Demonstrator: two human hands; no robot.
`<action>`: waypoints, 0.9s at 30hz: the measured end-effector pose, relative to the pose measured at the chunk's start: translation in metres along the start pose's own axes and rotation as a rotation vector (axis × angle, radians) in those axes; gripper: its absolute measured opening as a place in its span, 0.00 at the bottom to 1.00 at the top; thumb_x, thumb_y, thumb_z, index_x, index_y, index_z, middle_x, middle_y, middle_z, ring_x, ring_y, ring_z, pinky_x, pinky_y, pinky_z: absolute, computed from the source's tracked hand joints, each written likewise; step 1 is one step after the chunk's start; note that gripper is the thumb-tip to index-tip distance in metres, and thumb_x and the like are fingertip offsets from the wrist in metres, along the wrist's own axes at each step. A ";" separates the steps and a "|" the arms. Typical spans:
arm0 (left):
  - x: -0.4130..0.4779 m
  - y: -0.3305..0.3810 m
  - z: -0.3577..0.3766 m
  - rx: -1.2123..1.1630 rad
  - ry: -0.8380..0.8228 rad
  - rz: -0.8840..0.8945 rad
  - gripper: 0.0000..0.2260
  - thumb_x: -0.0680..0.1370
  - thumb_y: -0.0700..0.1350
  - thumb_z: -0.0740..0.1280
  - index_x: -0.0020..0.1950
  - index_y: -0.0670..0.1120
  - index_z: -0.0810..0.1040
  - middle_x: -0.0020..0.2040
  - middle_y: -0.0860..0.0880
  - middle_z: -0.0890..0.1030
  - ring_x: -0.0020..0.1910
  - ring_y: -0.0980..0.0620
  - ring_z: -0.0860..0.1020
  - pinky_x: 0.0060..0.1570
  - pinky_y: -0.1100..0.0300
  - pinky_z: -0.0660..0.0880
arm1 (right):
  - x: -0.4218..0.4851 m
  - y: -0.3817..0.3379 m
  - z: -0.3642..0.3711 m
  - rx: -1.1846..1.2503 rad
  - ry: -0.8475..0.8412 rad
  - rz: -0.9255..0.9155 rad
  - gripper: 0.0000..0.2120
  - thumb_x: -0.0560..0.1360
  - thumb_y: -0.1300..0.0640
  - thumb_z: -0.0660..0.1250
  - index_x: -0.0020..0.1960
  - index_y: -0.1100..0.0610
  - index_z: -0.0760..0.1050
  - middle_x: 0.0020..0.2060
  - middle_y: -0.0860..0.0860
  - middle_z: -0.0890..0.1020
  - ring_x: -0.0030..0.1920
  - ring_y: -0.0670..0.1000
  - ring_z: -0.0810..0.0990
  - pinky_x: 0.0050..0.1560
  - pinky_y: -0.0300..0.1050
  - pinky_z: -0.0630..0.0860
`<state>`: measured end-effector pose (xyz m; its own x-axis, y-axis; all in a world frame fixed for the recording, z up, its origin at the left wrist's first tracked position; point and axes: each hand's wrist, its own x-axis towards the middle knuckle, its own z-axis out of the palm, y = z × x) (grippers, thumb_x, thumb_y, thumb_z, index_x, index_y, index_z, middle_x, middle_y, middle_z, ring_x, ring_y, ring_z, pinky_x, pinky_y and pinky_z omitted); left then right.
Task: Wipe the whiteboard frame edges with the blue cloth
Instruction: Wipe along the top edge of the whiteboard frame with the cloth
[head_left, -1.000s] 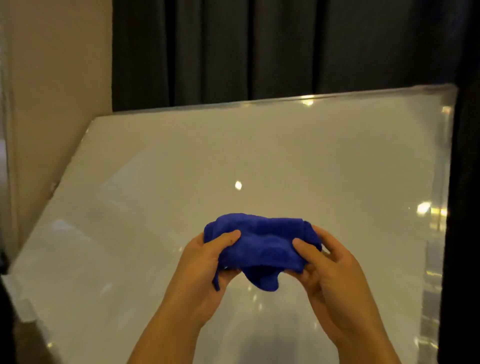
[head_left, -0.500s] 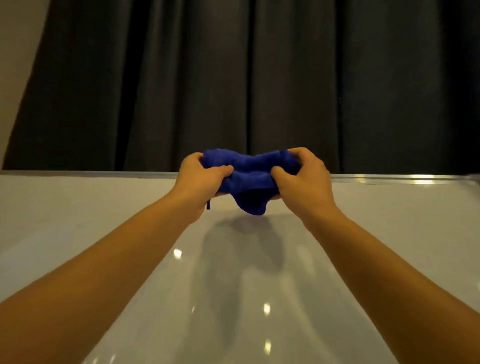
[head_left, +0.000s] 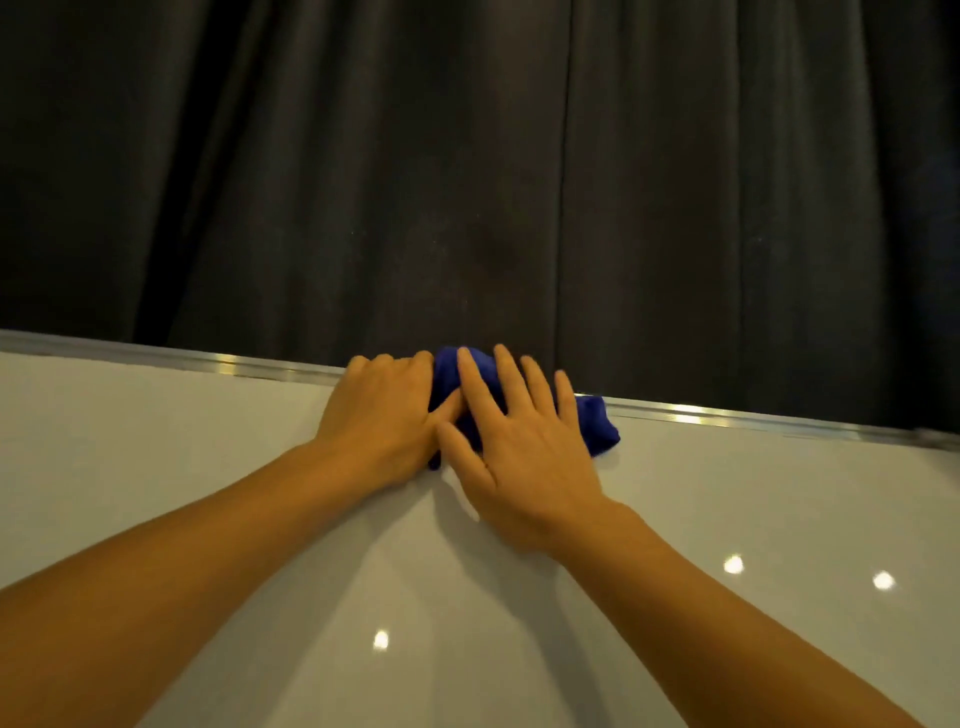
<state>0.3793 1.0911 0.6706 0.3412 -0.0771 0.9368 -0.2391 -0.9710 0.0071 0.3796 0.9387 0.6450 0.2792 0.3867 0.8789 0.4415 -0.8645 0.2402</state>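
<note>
The blue cloth (head_left: 597, 423) lies bunched on the top edge of the whiteboard (head_left: 208, 467), over its silver metal frame (head_left: 727, 417). My left hand (head_left: 382, 415) presses on the cloth's left part, fingers curled over the frame edge. My right hand (head_left: 519, 447) lies flat on the cloth with fingers spread, its thumb touching the left hand. Most of the cloth is hidden under the two hands; only its right end and a strip between the hands show.
A dark pleated curtain (head_left: 467, 182) hangs right behind the board's top edge. The glossy white surface reflects small ceiling lights (head_left: 733, 564). The frame runs on to the left (head_left: 156, 355) and right of the hands.
Both hands carried the cloth up from in front of the board to the top frame edge. They went from pinching it in the air to pressing it onto the frame.
</note>
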 end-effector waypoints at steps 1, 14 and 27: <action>-0.002 -0.005 0.001 0.018 0.014 0.021 0.20 0.77 0.64 0.51 0.46 0.49 0.70 0.48 0.47 0.81 0.46 0.46 0.76 0.52 0.50 0.68 | -0.006 0.006 0.006 -0.040 -0.041 -0.021 0.33 0.76 0.29 0.38 0.78 0.39 0.38 0.80 0.50 0.45 0.79 0.56 0.40 0.75 0.58 0.35; -0.019 0.005 0.011 0.122 -0.004 0.009 0.28 0.75 0.67 0.50 0.62 0.49 0.71 0.59 0.43 0.76 0.58 0.41 0.72 0.62 0.44 0.66 | 0.003 0.049 -0.028 -0.107 0.051 0.213 0.23 0.78 0.54 0.63 0.73 0.46 0.68 0.71 0.57 0.68 0.67 0.64 0.66 0.65 0.56 0.64; -0.024 0.012 0.008 0.088 -0.034 -0.017 0.28 0.77 0.66 0.52 0.69 0.49 0.67 0.66 0.43 0.73 0.66 0.42 0.69 0.70 0.44 0.61 | 0.048 0.080 -0.078 -0.312 0.023 0.129 0.13 0.77 0.59 0.66 0.56 0.48 0.83 0.48 0.55 0.82 0.47 0.61 0.80 0.40 0.50 0.74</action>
<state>0.3753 1.0792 0.6455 0.3754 -0.0665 0.9245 -0.1530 -0.9882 -0.0090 0.3620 0.8627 0.7385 0.2947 0.2636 0.9185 0.1209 -0.9638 0.2378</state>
